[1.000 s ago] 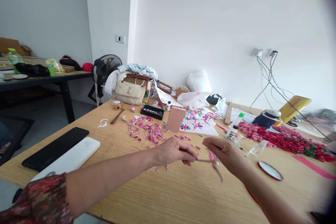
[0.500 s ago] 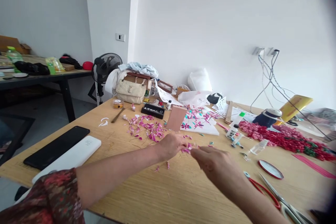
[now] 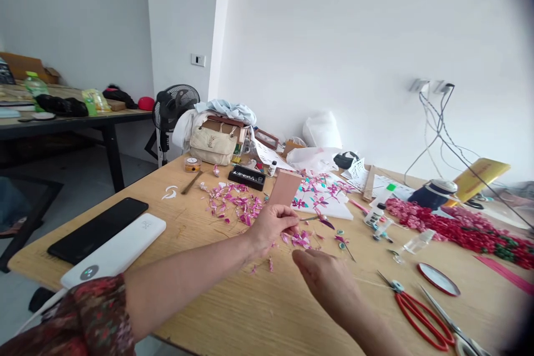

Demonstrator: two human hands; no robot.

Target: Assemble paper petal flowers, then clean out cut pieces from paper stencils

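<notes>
- While the left hand (image 3: 271, 226) sits raised above the desk (image 3: 258, 311), its fingers pinch a thin stem with a pink paper flower (image 3: 323, 221) at its tip.
- Right hand (image 3: 323, 278): just below, fingers loosely curled near small pink petals (image 3: 298, 240); whether they grip anything cannot be told.
- Step, as judged: assembling a flower, picking the next petal.
- Next move calls for a fine pinch on one petal and steady alignment with the stem.
- Nearby: red scissors (image 3: 417, 314), loose petal pile (image 3: 233, 203), phone (image 3: 98, 229).
</notes>
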